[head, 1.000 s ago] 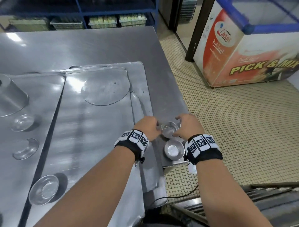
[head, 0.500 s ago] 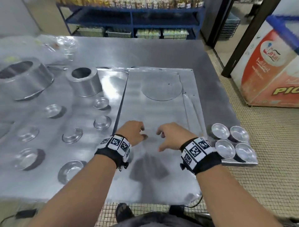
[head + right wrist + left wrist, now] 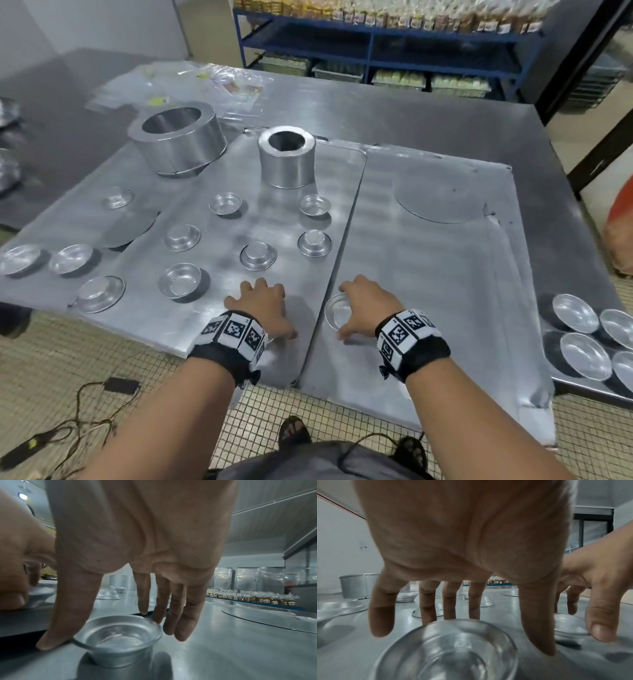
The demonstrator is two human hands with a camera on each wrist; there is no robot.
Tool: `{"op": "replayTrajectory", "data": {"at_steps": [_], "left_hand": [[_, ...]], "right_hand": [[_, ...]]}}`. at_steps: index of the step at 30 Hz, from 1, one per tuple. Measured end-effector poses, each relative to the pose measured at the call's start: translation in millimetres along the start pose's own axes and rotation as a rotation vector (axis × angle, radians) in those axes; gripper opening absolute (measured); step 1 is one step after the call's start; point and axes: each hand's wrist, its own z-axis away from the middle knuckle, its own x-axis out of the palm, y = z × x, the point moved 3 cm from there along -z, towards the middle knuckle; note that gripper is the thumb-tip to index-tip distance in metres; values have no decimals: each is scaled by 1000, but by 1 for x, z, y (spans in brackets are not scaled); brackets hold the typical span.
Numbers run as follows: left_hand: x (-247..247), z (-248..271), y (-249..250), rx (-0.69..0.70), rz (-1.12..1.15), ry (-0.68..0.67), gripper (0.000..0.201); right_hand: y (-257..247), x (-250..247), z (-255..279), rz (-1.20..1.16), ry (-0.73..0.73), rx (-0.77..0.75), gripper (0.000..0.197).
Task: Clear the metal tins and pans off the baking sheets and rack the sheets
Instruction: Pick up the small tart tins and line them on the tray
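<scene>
Metal tin [image 3: 118, 639], right hand [image 3: 368, 310] above (fingers [image 3: 188, 615] straddling)

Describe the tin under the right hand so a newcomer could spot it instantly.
Find the right-hand baking sheet, the one with a flat round disc at its far end. Near its front left corner, a small tin sits mouth up under the right hand. It is the only tin on that sheet.
</scene>
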Motion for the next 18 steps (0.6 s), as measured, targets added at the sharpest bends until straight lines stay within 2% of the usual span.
{"op": "replayTrajectory", "data": {"at_steps": [6, 9, 13, 18], "left_hand": [[6, 2, -15, -8, 31, -79, 84], [5, 4, -14, 2, 53, -65, 80], [2, 3, 0, 43, 77, -23, 76], [-9, -4, 33, 129, 125, -15, 69]], "right_hand": [[-11, 10, -9, 74, 15, 19, 79], [-10, 11, -10, 69, 22, 26, 76], [1, 8, -7, 40, 18, 48, 73], [31, -9, 3, -12, -23, 89, 81]]}}
